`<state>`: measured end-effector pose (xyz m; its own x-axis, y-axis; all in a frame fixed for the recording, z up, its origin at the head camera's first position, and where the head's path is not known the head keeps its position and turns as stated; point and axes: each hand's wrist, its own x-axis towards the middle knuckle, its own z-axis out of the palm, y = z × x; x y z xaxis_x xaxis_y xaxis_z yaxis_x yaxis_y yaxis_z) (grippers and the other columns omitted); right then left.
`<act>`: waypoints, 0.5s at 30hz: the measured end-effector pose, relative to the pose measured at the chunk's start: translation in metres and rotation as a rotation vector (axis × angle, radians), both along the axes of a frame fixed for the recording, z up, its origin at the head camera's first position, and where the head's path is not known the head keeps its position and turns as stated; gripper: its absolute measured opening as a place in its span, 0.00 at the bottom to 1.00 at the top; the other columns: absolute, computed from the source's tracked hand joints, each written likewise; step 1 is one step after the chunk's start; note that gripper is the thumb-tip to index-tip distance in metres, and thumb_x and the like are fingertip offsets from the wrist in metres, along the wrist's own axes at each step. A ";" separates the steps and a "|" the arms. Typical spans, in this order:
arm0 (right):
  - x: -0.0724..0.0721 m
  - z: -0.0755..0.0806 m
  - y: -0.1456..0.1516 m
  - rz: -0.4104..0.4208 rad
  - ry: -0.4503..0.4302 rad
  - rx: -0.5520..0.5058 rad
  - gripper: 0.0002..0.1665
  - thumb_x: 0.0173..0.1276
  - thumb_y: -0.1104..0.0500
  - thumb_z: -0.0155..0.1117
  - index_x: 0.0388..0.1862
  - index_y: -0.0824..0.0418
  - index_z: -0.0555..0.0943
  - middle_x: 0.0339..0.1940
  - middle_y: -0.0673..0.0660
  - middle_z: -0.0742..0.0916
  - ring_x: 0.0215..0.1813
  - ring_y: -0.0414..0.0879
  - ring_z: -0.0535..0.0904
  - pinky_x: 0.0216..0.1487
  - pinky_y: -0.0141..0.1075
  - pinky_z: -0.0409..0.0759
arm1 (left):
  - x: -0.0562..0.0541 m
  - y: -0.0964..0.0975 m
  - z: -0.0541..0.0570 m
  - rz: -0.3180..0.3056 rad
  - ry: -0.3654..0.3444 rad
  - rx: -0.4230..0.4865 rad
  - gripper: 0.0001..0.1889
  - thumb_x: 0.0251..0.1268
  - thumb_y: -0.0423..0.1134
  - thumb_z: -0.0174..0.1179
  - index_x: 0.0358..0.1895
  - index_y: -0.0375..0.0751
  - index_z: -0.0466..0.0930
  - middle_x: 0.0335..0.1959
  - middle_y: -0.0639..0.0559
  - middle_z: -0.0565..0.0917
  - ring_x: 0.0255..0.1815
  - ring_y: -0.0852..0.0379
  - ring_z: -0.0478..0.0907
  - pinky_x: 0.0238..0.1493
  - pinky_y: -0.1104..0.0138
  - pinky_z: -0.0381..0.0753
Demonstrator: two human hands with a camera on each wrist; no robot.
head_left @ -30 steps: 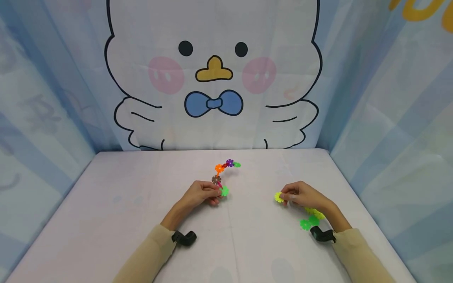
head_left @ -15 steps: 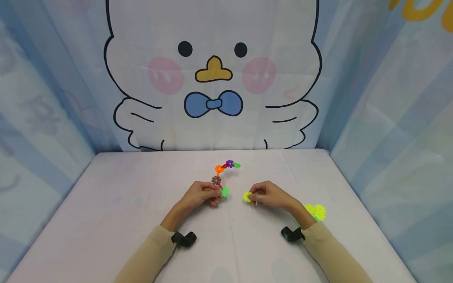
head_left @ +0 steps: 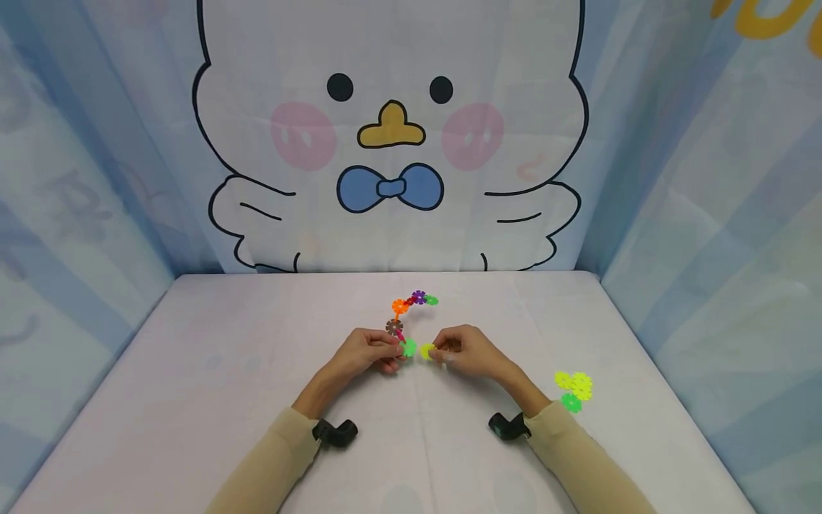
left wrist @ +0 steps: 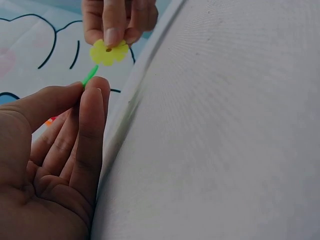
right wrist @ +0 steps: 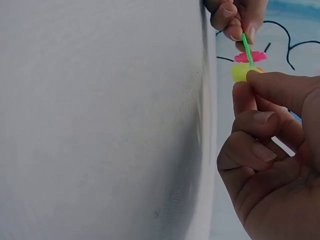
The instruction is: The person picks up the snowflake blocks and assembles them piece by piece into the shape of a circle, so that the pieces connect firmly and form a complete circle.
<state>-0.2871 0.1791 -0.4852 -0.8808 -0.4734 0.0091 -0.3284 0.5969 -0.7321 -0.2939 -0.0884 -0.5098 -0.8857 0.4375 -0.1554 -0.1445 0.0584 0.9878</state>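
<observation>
My left hand [head_left: 366,351] pinches the green notched plastic disc [head_left: 409,348] at the near end of a chain of interlocking discs. From there the chain runs back over the table through pink, brown [head_left: 394,327], orange [head_left: 400,306], red and purple [head_left: 419,297] to another green disc [head_left: 432,300]. Between thumb and fingertips, my right hand [head_left: 472,351] holds a yellow notched disc [left wrist: 109,52] just right of the held green one. The left wrist view has the green disc [left wrist: 90,76] edge-on, its rim close to the yellow one; I cannot tell whether they touch.
Loose yellow discs [head_left: 581,385] and a green disc [head_left: 571,402] lie on the white-covered table [head_left: 257,321] beside my right forearm. A printed cloth backdrop [head_left: 392,235] rises behind the table, with cloth walls at both sides. Each wrist carries a black camera.
My right hand has moved left from near the loose discs, bringing the yellow disc up beside the green one. The left hand and chain have stayed in place.
</observation>
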 end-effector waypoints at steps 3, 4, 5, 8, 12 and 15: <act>0.002 0.001 -0.002 -0.013 0.025 0.003 0.05 0.72 0.57 0.73 0.38 0.58 0.88 0.34 0.51 0.88 0.36 0.41 0.76 0.38 0.28 0.75 | 0.000 0.001 0.000 0.001 -0.002 0.002 0.12 0.71 0.32 0.68 0.50 0.26 0.85 0.33 0.48 0.94 0.27 0.61 0.88 0.34 0.70 0.90; 0.002 0.001 -0.003 -0.015 0.030 0.005 0.05 0.72 0.57 0.73 0.38 0.58 0.88 0.34 0.51 0.88 0.36 0.41 0.76 0.38 0.28 0.75 | -0.001 0.001 0.000 0.001 -0.001 0.002 0.12 0.71 0.32 0.68 0.50 0.26 0.85 0.33 0.48 0.94 0.27 0.61 0.88 0.34 0.70 0.90; 0.002 0.001 -0.004 -0.016 0.033 0.006 0.05 0.72 0.57 0.73 0.38 0.58 0.88 0.34 0.51 0.88 0.36 0.41 0.76 0.38 0.27 0.75 | -0.001 0.001 -0.001 0.001 -0.003 0.001 0.12 0.71 0.32 0.69 0.50 0.26 0.85 0.33 0.47 0.94 0.27 0.61 0.88 0.34 0.70 0.90; 0.002 0.001 -0.006 -0.013 0.036 0.011 0.05 0.72 0.57 0.73 0.38 0.58 0.88 0.34 0.51 0.89 0.36 0.41 0.76 0.37 0.27 0.75 | -0.001 0.001 -0.001 -0.006 0.003 -0.007 0.12 0.71 0.32 0.68 0.50 0.25 0.84 0.35 0.46 0.94 0.28 0.61 0.88 0.34 0.70 0.90; 0.002 0.000 -0.008 -0.018 0.056 0.029 0.05 0.72 0.56 0.73 0.39 0.57 0.89 0.33 0.50 0.88 0.34 0.40 0.75 0.35 0.27 0.72 | -0.001 0.000 -0.002 -0.013 0.015 -0.023 0.13 0.72 0.33 0.68 0.51 0.25 0.84 0.36 0.43 0.94 0.28 0.61 0.88 0.35 0.70 0.90; 0.002 0.000 -0.010 -0.032 0.084 0.046 0.05 0.72 0.56 0.74 0.38 0.56 0.89 0.32 0.49 0.88 0.31 0.39 0.72 0.33 0.27 0.69 | -0.002 0.000 -0.002 -0.007 0.004 -0.027 0.13 0.72 0.33 0.68 0.51 0.26 0.84 0.36 0.44 0.94 0.27 0.61 0.88 0.35 0.70 0.90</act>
<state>-0.2849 0.1694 -0.4853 -0.8924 -0.4469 0.0628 -0.3681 0.6404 -0.6741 -0.2955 -0.0886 -0.5115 -0.8835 0.4390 -0.1635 -0.1396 0.0865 0.9864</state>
